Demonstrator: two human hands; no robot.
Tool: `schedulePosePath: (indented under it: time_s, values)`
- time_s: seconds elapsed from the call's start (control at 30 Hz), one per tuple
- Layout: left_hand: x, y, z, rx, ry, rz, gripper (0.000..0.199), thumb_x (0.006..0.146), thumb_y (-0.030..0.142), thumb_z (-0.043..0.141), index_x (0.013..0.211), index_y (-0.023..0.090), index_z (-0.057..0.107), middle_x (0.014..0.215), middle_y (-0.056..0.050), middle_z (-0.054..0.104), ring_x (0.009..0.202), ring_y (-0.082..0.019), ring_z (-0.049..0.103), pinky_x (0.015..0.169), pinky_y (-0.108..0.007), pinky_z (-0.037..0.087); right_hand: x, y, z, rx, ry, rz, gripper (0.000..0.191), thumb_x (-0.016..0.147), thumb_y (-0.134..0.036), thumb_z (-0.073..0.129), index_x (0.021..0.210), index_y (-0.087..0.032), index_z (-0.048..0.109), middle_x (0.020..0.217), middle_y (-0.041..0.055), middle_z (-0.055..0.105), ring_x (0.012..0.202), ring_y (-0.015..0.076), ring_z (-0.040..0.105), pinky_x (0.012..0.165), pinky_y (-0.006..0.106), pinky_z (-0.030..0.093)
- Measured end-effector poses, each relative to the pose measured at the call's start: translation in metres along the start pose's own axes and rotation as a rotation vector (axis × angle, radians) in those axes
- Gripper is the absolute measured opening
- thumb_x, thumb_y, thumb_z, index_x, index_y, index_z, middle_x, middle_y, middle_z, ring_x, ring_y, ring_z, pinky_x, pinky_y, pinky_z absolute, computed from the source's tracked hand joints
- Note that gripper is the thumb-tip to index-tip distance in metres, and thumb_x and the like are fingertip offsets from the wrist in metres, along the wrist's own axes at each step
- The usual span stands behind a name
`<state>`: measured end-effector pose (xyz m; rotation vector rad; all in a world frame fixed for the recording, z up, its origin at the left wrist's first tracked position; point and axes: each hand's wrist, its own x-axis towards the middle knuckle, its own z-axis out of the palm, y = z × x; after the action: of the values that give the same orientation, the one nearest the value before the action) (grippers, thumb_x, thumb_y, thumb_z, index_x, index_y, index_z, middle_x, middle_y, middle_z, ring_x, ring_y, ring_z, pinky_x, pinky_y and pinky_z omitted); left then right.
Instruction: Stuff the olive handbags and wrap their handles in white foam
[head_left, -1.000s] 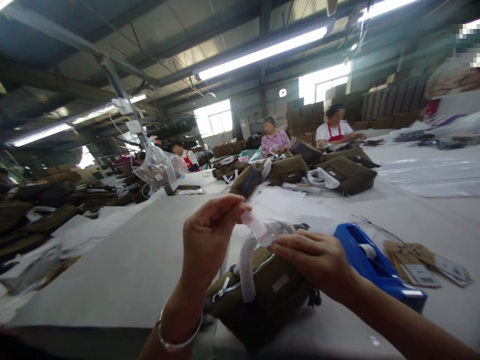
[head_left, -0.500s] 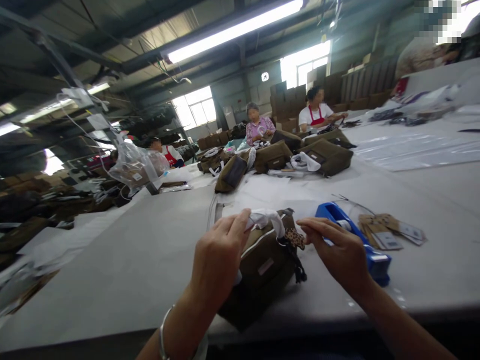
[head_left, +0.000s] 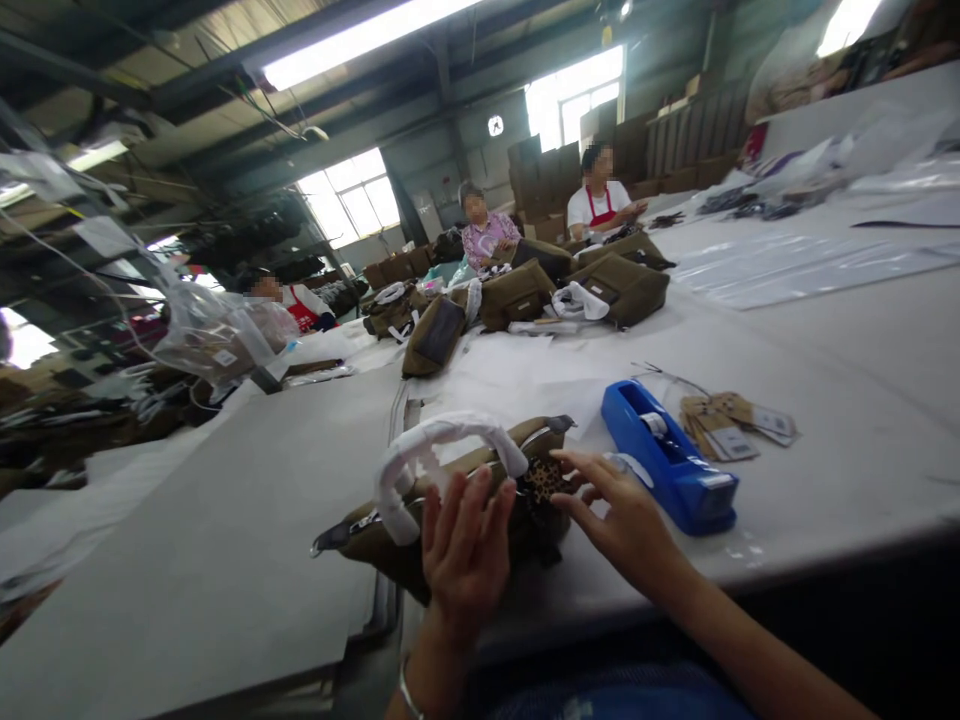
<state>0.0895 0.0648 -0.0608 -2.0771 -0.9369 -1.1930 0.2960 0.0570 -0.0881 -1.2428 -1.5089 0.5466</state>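
An olive-brown handbag (head_left: 394, 560) lies on the table before me, its handles (head_left: 442, 425) wrapped in white paper. A zipper runs along its top. My left hand (head_left: 466, 555) is open, with fingers stretched out against the bag's front side and partly hiding it. A leopard-print charm (head_left: 541, 482) hangs at the right end of the bag beside a dark tassel. My right hand (head_left: 619, 505) is at the charm's edge, thumb and fingers apart; whether they touch it I cannot make out.
A blue tape dispenser (head_left: 667, 460) stands right of my right hand, with brown paper tags (head_left: 731, 425) beyond it. Several wrapped bags (head_left: 517, 295) lie farther back. Clear plastic sheets (head_left: 810, 265) cover the right side. Co-workers sit across the table.
The bag has turned and tipped, so its handles and zipped top now show. My left hand has left the wrapped handle and moved to the bag's front. My right fingers have spread.
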Motion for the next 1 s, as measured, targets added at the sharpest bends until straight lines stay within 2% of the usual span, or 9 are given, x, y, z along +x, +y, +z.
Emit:
schedulePosePath:
  time_s: [0.1, 0.2, 0.27, 0.37, 0.53, 0.7, 0.8, 0.87, 1.0]
  values:
    - [-0.018, 0.021, 0.007, -0.204, -0.121, -0.094, 0.042, 0.094, 0.007, 0.061, 0.132, 0.023, 0.064, 0.117, -0.009, 0.077, 0.109, -0.023, 0.075, 0.099, -0.034, 0.060, 0.002, -0.002, -0.004, 0.242, -0.091, 0.177, 0.040, 0.088, -0.042, 0.072, 0.121, -0.021, 0.064, 0.096, 0.0061, 0.070, 0.076, 0.0186, 0.067, 0.069, 0.033, 0.060]
    - [-0.015, 0.035, 0.009, -0.227, -0.225, -0.336, 0.031, 0.097, 0.021, 0.063, 0.127, 0.021, 0.063, 0.117, -0.011, 0.075, 0.107, -0.025, 0.074, 0.091, -0.036, 0.063, 0.004, -0.002, -0.012, 0.545, -0.231, 0.371, 0.048, 0.086, -0.051, 0.073, 0.119, -0.017, 0.062, 0.083, 0.0019, 0.064, 0.065, 0.0142, 0.060, 0.058, 0.027, 0.054]
    - [-0.008, 0.040, 0.010, -0.212, -0.278, -0.450, 0.034, 0.094, 0.032, 0.068, 0.126, 0.020, 0.062, 0.118, -0.012, 0.072, 0.110, -0.028, 0.071, 0.087, -0.039, 0.063, 0.007, -0.002, -0.018, 0.651, -0.250, 0.445, 0.050, 0.086, -0.051, 0.072, 0.120, -0.015, 0.063, 0.080, -0.0001, 0.060, 0.062, 0.0116, 0.056, 0.054, 0.024, 0.050]
    - [0.001, 0.043, 0.012, -0.197, -0.329, -0.545, 0.042, 0.089, 0.037, 0.073, 0.125, 0.020, 0.058, 0.120, -0.013, 0.069, 0.104, -0.028, 0.070, 0.080, -0.040, 0.063, 0.013, -0.004, -0.029, 0.606, -0.225, 0.425, 0.049, 0.086, -0.048, 0.073, 0.120, -0.015, 0.065, 0.075, -0.0021, 0.057, 0.057, 0.0101, 0.054, 0.053, 0.023, 0.047]
    - [0.004, 0.040, 0.015, -0.309, -0.369, -0.684, 0.030, 0.089, 0.026, 0.071, 0.116, 0.022, 0.058, 0.095, -0.004, 0.068, 0.070, -0.017, 0.068, 0.070, -0.034, 0.063, 0.012, -0.003, -0.032, 0.458, -0.310, 0.380, 0.041, 0.091, -0.048, 0.068, 0.116, -0.016, 0.068, 0.076, -0.0006, 0.061, 0.059, 0.0113, 0.058, 0.057, 0.025, 0.050]
    - [0.003, 0.036, 0.006, -0.593, -0.411, -0.910, 0.013, 0.098, 0.030, 0.059, 0.108, 0.021, 0.058, 0.103, -0.006, 0.071, 0.087, -0.018, 0.076, 0.078, -0.030, 0.064, -0.020, 0.007, -0.006, 0.596, -0.276, 0.399, 0.049, 0.092, -0.046, 0.069, 0.131, -0.019, 0.060, 0.079, -0.0019, 0.059, 0.062, 0.0117, 0.061, 0.059, 0.025, 0.053]
    - [0.002, 0.040, 0.001, -0.624, -0.450, -0.935, 0.021, 0.100, 0.036, 0.056, 0.114, 0.021, 0.058, 0.105, -0.008, 0.071, 0.091, -0.019, 0.075, 0.080, -0.033, 0.064, -0.040, 0.012, 0.015, 0.656, -0.210, 0.417, 0.048, 0.091, -0.044, 0.071, 0.132, -0.021, 0.061, 0.080, -0.0021, 0.060, 0.063, 0.0110, 0.062, 0.061, 0.024, 0.054]
    - [0.001, 0.042, 0.002, -0.528, -0.473, -0.860, 0.032, 0.096, 0.041, 0.062, 0.121, 0.021, 0.057, 0.111, -0.009, 0.070, 0.094, -0.023, 0.073, 0.080, -0.037, 0.064, -0.049, 0.013, 0.025, 0.697, -0.189, 0.414, 0.051, 0.090, -0.045, 0.073, 0.134, -0.022, 0.061, 0.082, -0.0018, 0.063, 0.062, 0.0111, 0.063, 0.059, 0.023, 0.055]
    - [-0.004, 0.040, 0.012, -0.240, -0.418, -0.651, 0.032, 0.093, 0.036, 0.066, 0.120, 0.021, 0.057, 0.112, -0.010, 0.068, 0.100, -0.029, 0.070, 0.087, -0.047, 0.060, -0.049, 0.020, 0.022, 0.586, -0.324, 0.316, 0.045, 0.093, -0.042, 0.069, 0.135, -0.025, 0.065, 0.088, 0.0006, 0.073, 0.063, 0.0129, 0.066, 0.063, 0.026, 0.057]
